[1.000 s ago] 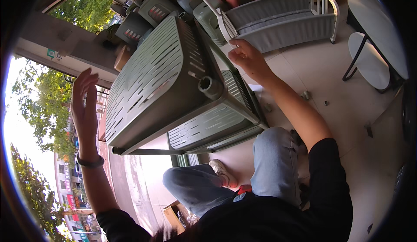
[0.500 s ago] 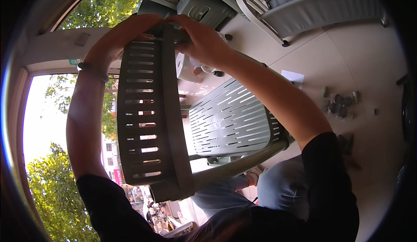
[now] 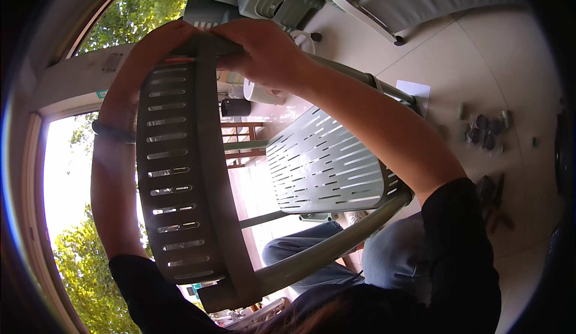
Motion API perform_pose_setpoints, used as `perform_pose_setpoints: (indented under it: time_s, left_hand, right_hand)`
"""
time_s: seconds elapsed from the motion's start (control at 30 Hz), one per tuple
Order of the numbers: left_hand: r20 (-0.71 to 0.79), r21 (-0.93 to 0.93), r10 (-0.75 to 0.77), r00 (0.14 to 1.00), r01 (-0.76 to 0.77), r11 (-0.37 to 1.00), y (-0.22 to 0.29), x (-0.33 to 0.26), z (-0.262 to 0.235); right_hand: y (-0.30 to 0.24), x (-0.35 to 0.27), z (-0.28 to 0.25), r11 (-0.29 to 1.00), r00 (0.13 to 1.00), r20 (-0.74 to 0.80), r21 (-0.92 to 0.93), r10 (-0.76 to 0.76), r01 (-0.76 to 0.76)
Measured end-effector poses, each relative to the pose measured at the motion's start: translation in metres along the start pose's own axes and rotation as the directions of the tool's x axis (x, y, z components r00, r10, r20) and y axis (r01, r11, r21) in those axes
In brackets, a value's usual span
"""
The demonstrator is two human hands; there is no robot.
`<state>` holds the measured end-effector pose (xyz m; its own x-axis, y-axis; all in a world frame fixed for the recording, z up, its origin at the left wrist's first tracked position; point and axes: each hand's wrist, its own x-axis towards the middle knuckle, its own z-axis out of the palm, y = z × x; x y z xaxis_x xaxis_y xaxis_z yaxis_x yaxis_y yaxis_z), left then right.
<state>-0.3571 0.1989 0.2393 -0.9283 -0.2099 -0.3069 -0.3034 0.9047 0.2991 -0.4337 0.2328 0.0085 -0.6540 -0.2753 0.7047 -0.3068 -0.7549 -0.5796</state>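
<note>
A grey-green plastic shelf rack lies tilted on its side in front of me. Its near slotted shelf [image 3: 171,196] stands on edge at the left, seen dark against the window. The far slotted shelf [image 3: 330,163] is lit pale, and a thick round tube [image 3: 336,244] joins the two along the near side. My left hand [image 3: 162,40] wraps over the outer side of the near shelf's far end, fingers partly hidden. My right hand [image 3: 261,52] grips the same end from the inner side, around the corner where another tube starts. Both thumbs come close together there.
On the floor at right lie small dark round parts [image 3: 486,131], short green tube pieces [image 3: 506,118], pliers [image 3: 499,221] and a white sheet [image 3: 414,91]. A grey folding chair [image 3: 432,1] and green plastic bins [image 3: 276,4] stand at the back. A window [image 3: 66,172] is at left.
The near shelf has swung left and tilted, with both hands moving left along with it. More of the gap between the two shelves shows, and the floor parts appear slightly farther right.
</note>
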Motion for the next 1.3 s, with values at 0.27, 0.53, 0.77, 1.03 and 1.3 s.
perform_pose_setpoints:
  time_s: [0.27,0.53,0.77,1.03,1.3]
  left_hand:
    - [0.116,-0.136,-0.039,0.992,0.055,0.989,-0.010,0.010,-0.014]
    - [0.153,-0.090,-0.038,0.988,0.052,0.995,-0.011,0.004,-0.020]
    - [0.235,-0.167,-0.269,0.934,0.311,0.935,-0.016,0.024,-0.032]
    - [0.143,0.094,-0.017,0.990,0.003,0.996,-0.007,0.013,-0.010]
    - [0.009,0.218,0.124,0.992,-0.123,0.968,-0.079,0.043,-0.040]
  right_hand:
    - [-0.010,-0.002,0.000,0.979,0.999,0.004,-0.199,-0.052,0.052]
    - [-0.010,-0.010,0.000,0.828,0.963,0.001,-0.512,0.269,-0.230]
    - [0.001,0.003,-0.006,0.900,0.941,0.145,-0.367,0.306,-0.236]
    - [0.011,0.017,-0.016,0.956,0.868,0.417,-0.227,0.269,-0.187]
    - [0.002,-0.064,-0.073,0.877,0.880,0.333,-0.450,0.340,-0.169]
